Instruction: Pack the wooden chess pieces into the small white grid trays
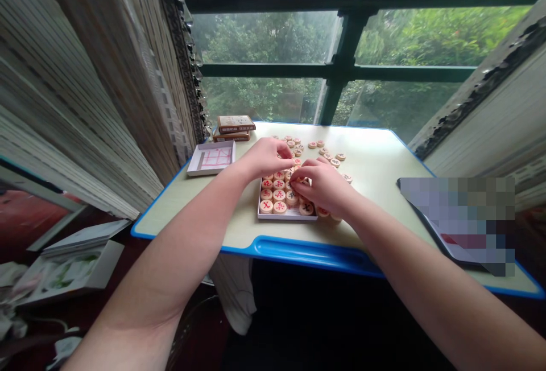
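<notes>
A shallow white box [288,217] holds rows of round wooden Chinese chess pieces with red and black characters, among them a red-marked piece [279,207] and a black-marked piece [306,207]. A bare gap shows between these two in the front row. Over the box's far side, my left hand [269,156] curls its fingers, thumb and index close together; whatever lies between them is hidden. My right hand [322,184] reaches over the right side, thumb and fingertips pinched on a piece in the middle rows. Its palm covers part of the box's right edge.
Loose chess pieces [327,156] lie scattered behind and right of the box. A white lid [211,157] and stacked brown boxes [234,124] stand at the table's back left. On the right rests a blurred-out flat device [460,229]. The table [375,155] has a blue rim; a window stands behind.
</notes>
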Tool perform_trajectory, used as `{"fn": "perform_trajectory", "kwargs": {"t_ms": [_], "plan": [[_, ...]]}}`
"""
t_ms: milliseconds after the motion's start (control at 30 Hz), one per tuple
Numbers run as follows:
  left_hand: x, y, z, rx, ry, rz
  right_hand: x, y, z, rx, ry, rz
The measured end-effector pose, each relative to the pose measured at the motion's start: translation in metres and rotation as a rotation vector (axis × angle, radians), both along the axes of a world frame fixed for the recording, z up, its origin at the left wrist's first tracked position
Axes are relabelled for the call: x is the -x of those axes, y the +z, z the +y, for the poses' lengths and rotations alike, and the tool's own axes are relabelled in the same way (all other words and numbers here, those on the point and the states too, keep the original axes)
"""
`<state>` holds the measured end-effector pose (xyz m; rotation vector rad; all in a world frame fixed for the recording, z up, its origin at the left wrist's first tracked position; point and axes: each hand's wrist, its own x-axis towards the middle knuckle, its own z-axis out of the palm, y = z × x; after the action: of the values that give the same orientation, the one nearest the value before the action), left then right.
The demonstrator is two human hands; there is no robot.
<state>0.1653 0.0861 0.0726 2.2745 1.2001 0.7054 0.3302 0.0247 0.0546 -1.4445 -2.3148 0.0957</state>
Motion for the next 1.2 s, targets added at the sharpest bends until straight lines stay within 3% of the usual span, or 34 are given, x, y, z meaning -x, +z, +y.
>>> {"fn": "perform_trajectory", "kwargs": {"t_ms": [300, 500, 700, 900, 1200], "plan": [[0.002, 0.005, -0.003, 0.066, -0.049, -0.01, -0.002, 0.0, 0.0, 0.015, 0.024, 0.043], [0.007, 0.011, -0.005, 0.114, -0.124, -0.038, -0.005, 0.008, -0.002, -0.028, -0.06, 0.208], [0.005, 0.013, -0.008, -0.023, -0.211, -0.097, -0.006, 0.015, -0.004, 0.054, -0.157, 0.424], [-0.005, 0.007, -0.013, -0.343, -0.308, -0.205, -0.009, 0.015, -0.002, 0.206, -0.166, 0.63], [-0.001, 0.011, -0.015, -0.319, -0.3, -0.194, -0.011, 0.016, 0.0, 0.312, -0.197, 0.913]]}}
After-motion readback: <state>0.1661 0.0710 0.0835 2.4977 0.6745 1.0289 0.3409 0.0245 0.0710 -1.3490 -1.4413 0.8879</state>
